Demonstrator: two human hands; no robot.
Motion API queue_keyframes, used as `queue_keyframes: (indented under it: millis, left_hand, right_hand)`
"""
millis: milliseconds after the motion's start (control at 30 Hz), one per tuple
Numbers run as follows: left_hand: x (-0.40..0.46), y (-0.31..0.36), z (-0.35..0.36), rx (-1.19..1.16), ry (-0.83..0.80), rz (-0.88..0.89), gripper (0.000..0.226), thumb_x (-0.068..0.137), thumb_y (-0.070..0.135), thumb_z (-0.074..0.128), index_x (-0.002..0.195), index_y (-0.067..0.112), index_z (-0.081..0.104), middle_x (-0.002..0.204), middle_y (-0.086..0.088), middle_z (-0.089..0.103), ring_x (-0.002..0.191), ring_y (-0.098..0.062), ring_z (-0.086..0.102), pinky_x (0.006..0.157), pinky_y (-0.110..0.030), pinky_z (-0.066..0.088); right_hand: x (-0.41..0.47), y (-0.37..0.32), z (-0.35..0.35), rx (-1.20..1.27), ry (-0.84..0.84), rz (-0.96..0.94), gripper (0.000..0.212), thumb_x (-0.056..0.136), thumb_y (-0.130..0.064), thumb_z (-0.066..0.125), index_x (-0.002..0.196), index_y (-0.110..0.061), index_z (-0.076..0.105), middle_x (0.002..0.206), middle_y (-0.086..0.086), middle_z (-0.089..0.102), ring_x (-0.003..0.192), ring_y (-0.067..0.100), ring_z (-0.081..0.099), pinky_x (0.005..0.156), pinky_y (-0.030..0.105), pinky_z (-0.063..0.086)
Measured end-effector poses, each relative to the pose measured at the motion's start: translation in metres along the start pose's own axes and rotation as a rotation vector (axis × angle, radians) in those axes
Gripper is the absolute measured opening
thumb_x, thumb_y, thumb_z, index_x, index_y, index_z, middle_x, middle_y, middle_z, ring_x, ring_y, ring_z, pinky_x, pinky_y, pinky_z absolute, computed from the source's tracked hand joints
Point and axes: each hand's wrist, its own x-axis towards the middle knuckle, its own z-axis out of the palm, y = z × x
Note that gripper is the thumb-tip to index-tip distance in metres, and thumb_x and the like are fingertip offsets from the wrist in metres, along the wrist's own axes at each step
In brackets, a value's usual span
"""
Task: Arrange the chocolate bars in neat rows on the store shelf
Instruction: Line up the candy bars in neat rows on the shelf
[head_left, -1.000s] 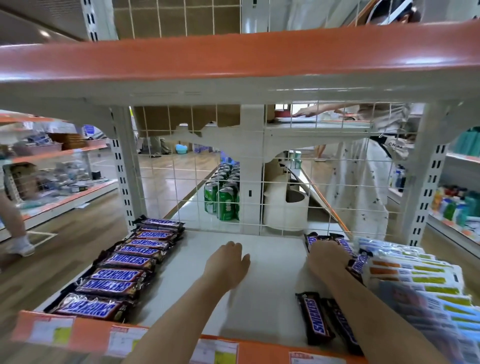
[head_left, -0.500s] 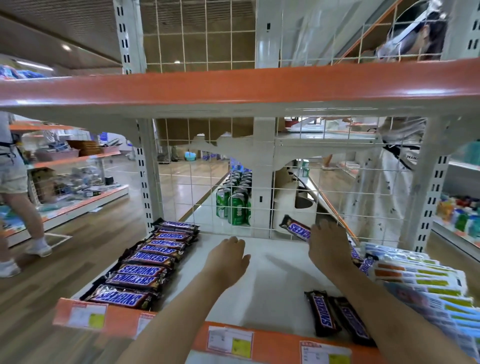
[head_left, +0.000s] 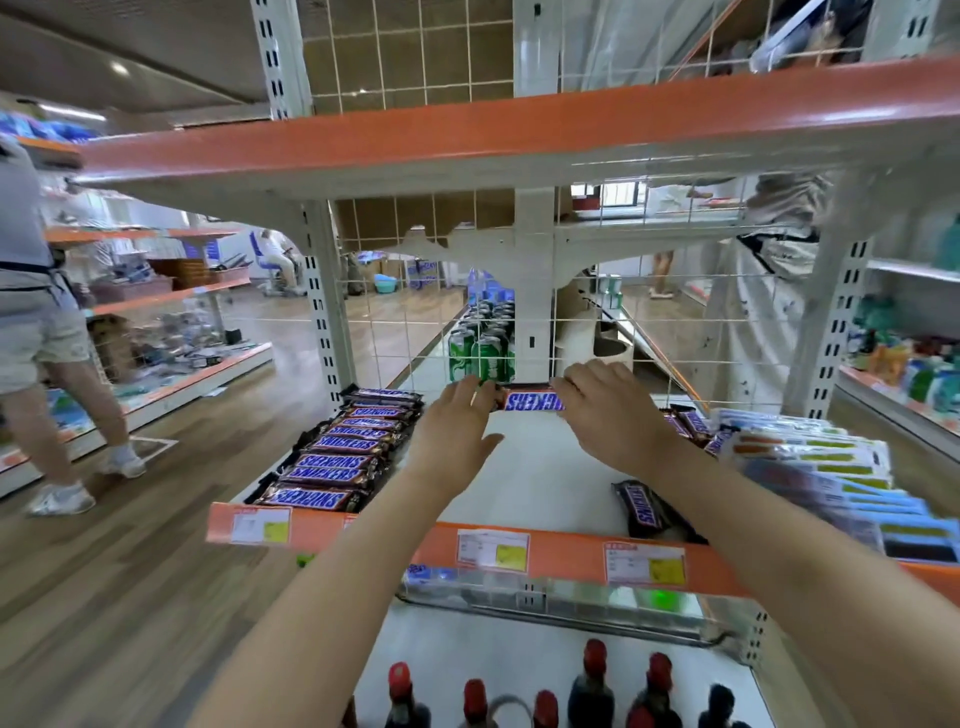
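Your two bare hands meet at the back of the white metal store shelf, just in front of the white wire mesh back panel. Between them you hold one brown-wrapped chocolate bar with a blue and white label, lying crosswise with its long side parallel to the mesh. Your left hand has its fingertips at the bar's left end, the fingers fairly straight and the thumb spread out to the side. Your right hand covers the bar's right end with its fingers curled over it. Whether the bar rests on the shelf or is lifted just off it, the view does not tell.

Along the shelf's left edge, a single row of the same brown-wrapped bars runs from the orange front rail back to the mesh, each bar lying crosswise and overlapping the next. Two loose bars lie lengthwise near the front on the right, partly hidden by your right forearm. A few more loose bars sit at the right rear, touching a stack of flat blue and white packets with green and orange stripes.

Behind the mesh stand green drink cans. Below the shelf, dark bottles with red caps stand in a row.
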Motion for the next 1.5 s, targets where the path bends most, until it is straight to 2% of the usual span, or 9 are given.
queue_keyframes:
  millis: [233, 400, 467, 567, 700, 900, 1167, 1333, 1500]
  left_hand:
    - [-0.014, -0.007, -0.003, 0.019, 0.074, 0.041, 0.040, 0.094, 0.030, 0.051, 0.128, 0.009, 0.048, 0.127, -0.008, 0.052, 0.121, -0.026, 0.043, 0.092, -0.034, 0.037]
    - [-0.019, -0.014, -0.007, -0.013, 0.154, 0.072, 0.029, 0.087, 0.022, 0.062, 0.108, 0.003, 0.061, 0.103, -0.014, 0.064, 0.102, -0.034, 0.055, 0.082, -0.038, 0.042]
    - [-0.020, -0.017, -0.007, -0.007, 0.152, 0.071, 0.031, 0.088, 0.021, 0.061, 0.113, 0.004, 0.060, 0.108, -0.014, 0.063, 0.105, -0.033, 0.055, 0.086, -0.038, 0.042]
    - [-0.021, -0.021, -0.006, -0.026, 0.164, 0.055, 0.032, 0.089, 0.021, 0.060, 0.115, 0.004, 0.060, 0.109, -0.013, 0.063, 0.105, -0.033, 0.055, 0.086, -0.038, 0.042]
    - [-0.023, -0.024, -0.002, -0.066, 0.184, 0.034, 0.030, 0.085, 0.019, 0.065, 0.110, 0.002, 0.063, 0.102, -0.014, 0.066, 0.098, -0.035, 0.057, 0.080, -0.038, 0.045]
    - [-0.023, -0.024, 0.006, -0.088, 0.171, -0.005, 0.032, 0.090, 0.026, 0.058, 0.117, 0.009, 0.059, 0.110, -0.008, 0.062, 0.104, -0.029, 0.053, 0.082, -0.034, 0.040]
    - [-0.024, -0.027, 0.014, -0.079, 0.073, -0.056, 0.039, 0.092, 0.036, 0.053, 0.123, 0.013, 0.053, 0.117, -0.003, 0.058, 0.110, -0.023, 0.049, 0.090, -0.032, 0.039]
    - [-0.022, -0.035, 0.018, -0.546, 0.100, -0.374, 0.057, 0.079, 0.041, 0.070, 0.119, 0.005, 0.052, 0.113, -0.010, 0.057, 0.104, -0.029, 0.054, 0.081, -0.040, 0.046]
    - [-0.022, -0.037, 0.011, -1.065, -0.024, -0.628, 0.058, 0.079, 0.023, 0.074, 0.128, 0.007, 0.049, 0.110, -0.003, 0.058, 0.099, -0.019, 0.056, 0.081, -0.030, 0.045]
  right_hand:
    - [0.001, -0.023, -0.010, -0.011, 0.057, -0.137, 0.028, 0.087, -0.020, 0.044, 0.100, -0.008, 0.067, 0.086, 0.005, 0.063, 0.075, 0.024, 0.058, 0.068, 0.034, 0.042]
    - [0.002, -0.023, -0.016, 0.068, 0.022, -0.106, 0.035, 0.073, -0.035, 0.075, 0.098, -0.011, 0.068, 0.087, 0.004, 0.064, 0.077, 0.023, 0.061, 0.069, 0.031, 0.045]
    - [0.005, -0.022, -0.026, 0.204, -0.076, -0.011, 0.044, 0.080, -0.046, 0.065, 0.107, -0.011, 0.067, 0.095, 0.006, 0.064, 0.085, 0.025, 0.062, 0.072, 0.032, 0.049]
    - [0.007, -0.019, -0.040, 0.595, -0.297, 0.380, 0.051, 0.094, -0.049, 0.044, 0.129, -0.012, 0.053, 0.117, 0.005, 0.057, 0.110, 0.021, 0.052, 0.088, 0.032, 0.041]
    - [0.010, -0.009, -0.042, 1.029, -0.320, 0.852, 0.053, 0.096, -0.048, 0.036, 0.111, -0.002, 0.057, 0.105, 0.012, 0.061, 0.096, 0.024, 0.056, 0.084, 0.034, 0.041]
    - [0.006, -0.010, -0.036, 1.264, -0.612, 0.900, 0.028, 0.092, -0.041, 0.053, 0.093, -0.014, 0.061, 0.086, 0.003, 0.064, 0.072, 0.012, 0.062, 0.068, 0.023, 0.049]
    - [0.008, -0.023, -0.031, 1.371, -0.569, 0.910, 0.015, 0.094, -0.021, 0.055, 0.093, -0.009, 0.063, 0.079, 0.006, 0.065, 0.067, 0.011, 0.062, 0.066, 0.019, 0.051]
    - [0.010, -0.024, -0.028, 1.380, -0.464, 0.988, 0.013, 0.094, -0.020, 0.055, 0.087, -0.012, 0.063, 0.079, 0.003, 0.066, 0.069, 0.009, 0.063, 0.067, 0.018, 0.052]
    - [0.008, -0.022, -0.026, 1.424, -0.370, 1.102, 0.013, 0.094, -0.020, 0.056, 0.084, -0.015, 0.062, 0.075, 0.002, 0.066, 0.067, 0.010, 0.063, 0.066, 0.017, 0.052]
